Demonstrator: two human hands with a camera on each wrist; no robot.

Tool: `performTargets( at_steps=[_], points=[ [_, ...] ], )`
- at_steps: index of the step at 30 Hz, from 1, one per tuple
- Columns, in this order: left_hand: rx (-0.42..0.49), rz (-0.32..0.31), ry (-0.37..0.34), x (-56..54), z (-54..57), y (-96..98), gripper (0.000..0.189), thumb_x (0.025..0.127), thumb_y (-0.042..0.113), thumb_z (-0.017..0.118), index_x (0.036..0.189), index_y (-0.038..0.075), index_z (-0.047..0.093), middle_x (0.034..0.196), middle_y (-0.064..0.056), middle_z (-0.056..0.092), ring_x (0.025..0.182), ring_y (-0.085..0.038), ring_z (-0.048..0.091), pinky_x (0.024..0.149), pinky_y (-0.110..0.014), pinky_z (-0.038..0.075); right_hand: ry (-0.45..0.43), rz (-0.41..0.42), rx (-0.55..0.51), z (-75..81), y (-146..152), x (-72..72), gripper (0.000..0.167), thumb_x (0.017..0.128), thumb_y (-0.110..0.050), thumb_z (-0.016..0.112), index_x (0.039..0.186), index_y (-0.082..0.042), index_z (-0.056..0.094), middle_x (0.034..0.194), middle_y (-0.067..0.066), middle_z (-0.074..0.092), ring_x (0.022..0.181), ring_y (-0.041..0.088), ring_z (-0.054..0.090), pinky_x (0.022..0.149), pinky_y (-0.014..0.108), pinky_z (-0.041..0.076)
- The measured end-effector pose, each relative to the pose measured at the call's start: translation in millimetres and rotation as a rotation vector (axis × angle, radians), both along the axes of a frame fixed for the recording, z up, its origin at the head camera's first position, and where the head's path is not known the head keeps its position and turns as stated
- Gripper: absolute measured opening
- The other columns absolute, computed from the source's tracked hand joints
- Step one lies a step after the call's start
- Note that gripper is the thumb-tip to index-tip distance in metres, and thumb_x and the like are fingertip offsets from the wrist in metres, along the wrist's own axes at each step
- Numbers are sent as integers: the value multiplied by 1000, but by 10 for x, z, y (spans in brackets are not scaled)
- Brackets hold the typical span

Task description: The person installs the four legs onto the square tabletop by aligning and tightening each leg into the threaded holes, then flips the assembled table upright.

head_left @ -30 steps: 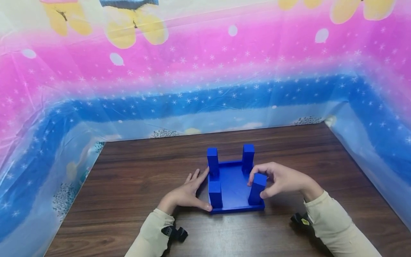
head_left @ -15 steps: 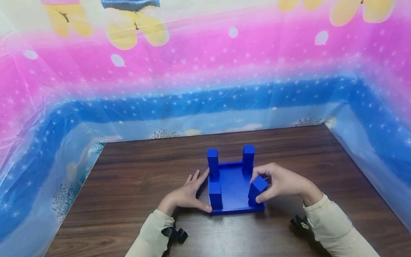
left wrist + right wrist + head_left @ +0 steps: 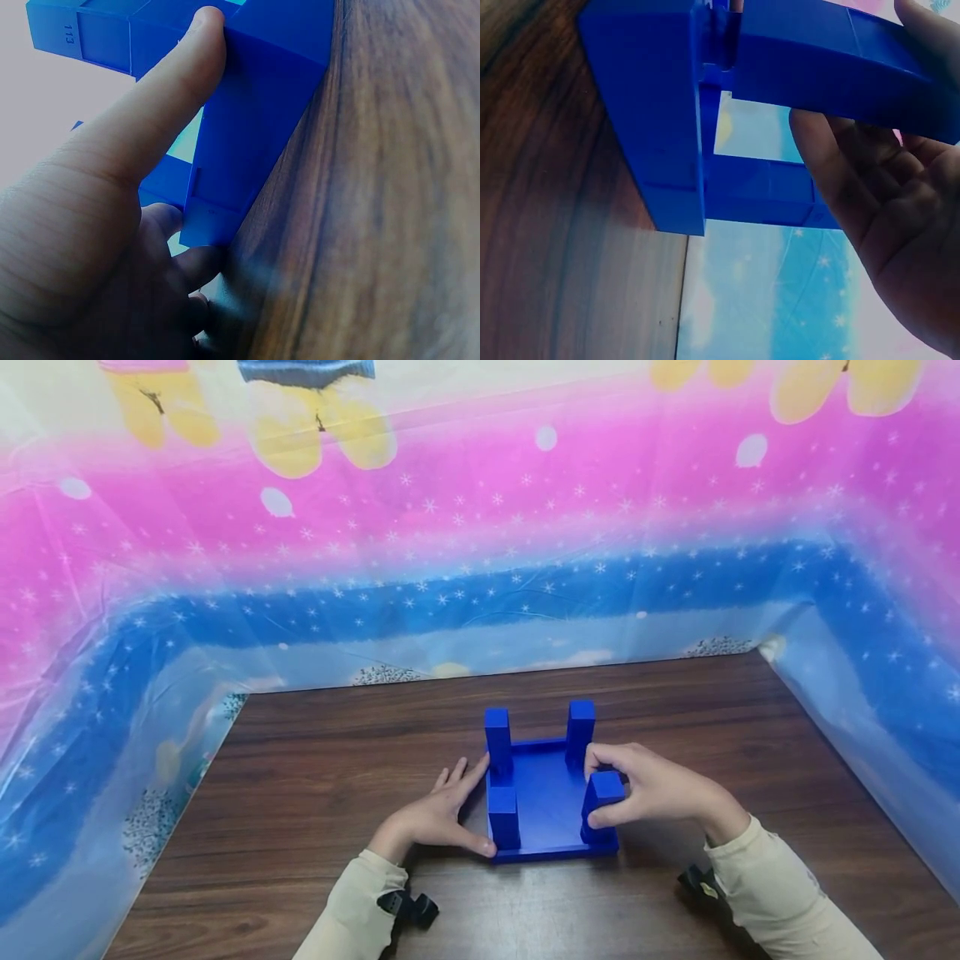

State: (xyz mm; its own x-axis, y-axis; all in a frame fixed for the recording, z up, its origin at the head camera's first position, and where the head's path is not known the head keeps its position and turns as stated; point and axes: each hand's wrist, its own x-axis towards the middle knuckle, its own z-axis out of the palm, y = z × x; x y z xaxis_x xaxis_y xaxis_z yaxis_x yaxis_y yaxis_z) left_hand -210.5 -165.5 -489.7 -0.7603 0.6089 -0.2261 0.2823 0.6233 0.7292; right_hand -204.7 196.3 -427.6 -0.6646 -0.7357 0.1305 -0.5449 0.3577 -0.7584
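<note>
A blue square panel (image 3: pixel 547 789) with a raised rim lies on the wooden table, a square leg standing at each corner like a small upturned table. My left hand (image 3: pixel 431 814) lies along its left side, thumb at the near left corner and fingertips towards the far left leg (image 3: pixel 498 739). In the left wrist view the thumb (image 3: pixel 176 82) stretches across the panel's side. My right hand (image 3: pixel 667 785) grips the near right leg (image 3: pixel 604 787) between thumb and fingers. In the right wrist view, a narrow gap shows between that leg's base (image 3: pixel 780 56) and the panel.
The near left leg (image 3: pixel 503 814) and far right leg (image 3: pixel 580 731) stand upright on the panel. Around the brown table (image 3: pixel 337 735) hangs a pink and blue printed cloth (image 3: pixel 465 543). Black wrist cameras (image 3: pixel 408 906) sit at both cuffs.
The right thumb and fingers have closed in further around the near right leg. That leg's top turned askew half a second ago and now faces nearly square again. The left hand stays put.
</note>
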Motion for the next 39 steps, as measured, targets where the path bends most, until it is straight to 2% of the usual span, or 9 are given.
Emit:
performTargets(
  at_steps=[5, 8, 10, 13, 15, 17, 27, 34, 39],
  points=[
    [15, -9, 8, -5, -17, 1, 136, 76, 55, 92, 172, 22, 1, 177, -13, -1, 160, -37, -16, 126, -64, -7, 23, 13, 34, -16, -1, 2, 37, 90, -31, 86, 111, -18, 59, 97, -3, 59, 55, 0, 37, 53, 22, 40],
    [28, -9, 22, -10, -43, -3, 138, 75, 60, 92, 172, 24, 1, 177, -14, 0, 160, -37, -15, 126, -64, -7, 7, 48, 12, -25, 18, -2, 42, 92, -27, 85, 125, -18, 62, 112, -1, 64, 66, 3, 49, 51, 23, 43],
    [29, -5, 28, -12, -65, -9, 138, 73, 63, 90, 172, 26, 1, 177, -12, 0, 160, -36, -15, 126, -64, -6, -11, 80, -6, -29, 36, -8, 47, 92, -23, 85, 132, -17, 63, 120, -1, 66, 86, 9, 60, 65, 26, 52],
    [24, -2, 34, -21, -86, -14, 139, 72, 65, 90, 172, 28, 1, 177, -10, -1, 160, -33, -16, 126, -63, -6, -47, 119, -24, -20, 60, -16, 49, 91, -17, 85, 135, -17, 62, 126, 0, 67, 116, 18, 61, 91, 34, 54],
    [23, 1, 34, -30, -100, -19, 139, 72, 66, 90, 172, 28, 0, 177, -8, -1, 160, -31, -17, 126, -62, -6, -72, 144, -32, -13, 76, -25, 51, 91, -16, 84, 136, -17, 61, 130, 2, 67, 123, 20, 60, 106, 39, 48],
    [24, -2, 37, -35, -112, -22, 140, 72, 66, 90, 172, 27, 0, 177, -8, -2, 160, -31, -17, 126, -62, -7, -87, 170, -38, -9, 92, -35, 53, 91, -14, 83, 138, -18, 59, 132, 5, 66, 126, 21, 59, 109, 39, 47],
    [51, -14, 41, -13, -110, -24, 137, 73, 67, 88, 172, 29, 0, 177, -12, -2, 160, -36, -17, 125, -66, -8, -157, 251, -63, -71, 170, -101, 57, 86, 8, 75, 135, -15, 58, 133, 11, 65, 125, 27, 61, 107, 33, 50],
    [27, -9, 39, -19, -115, -23, 139, 72, 69, 88, 171, 29, -1, 177, -7, -3, 160, -31, -17, 126, -62, -7, -207, 217, -34, -105, 172, -104, 49, 90, 7, 71, 134, -11, 59, 131, 19, 65, 121, 20, 62, 99, 38, 56],
    [16, 4, 17, -23, -120, -25, 140, 71, 72, 87, 171, 29, -1, 177, -3, -4, 160, -27, -18, 127, -60, -7, -222, 229, -30, -123, 182, -126, 46, 93, 4, 71, 136, -8, 60, 129, 13, 66, 116, 19, 65, 100, 40, 55]
  ],
)
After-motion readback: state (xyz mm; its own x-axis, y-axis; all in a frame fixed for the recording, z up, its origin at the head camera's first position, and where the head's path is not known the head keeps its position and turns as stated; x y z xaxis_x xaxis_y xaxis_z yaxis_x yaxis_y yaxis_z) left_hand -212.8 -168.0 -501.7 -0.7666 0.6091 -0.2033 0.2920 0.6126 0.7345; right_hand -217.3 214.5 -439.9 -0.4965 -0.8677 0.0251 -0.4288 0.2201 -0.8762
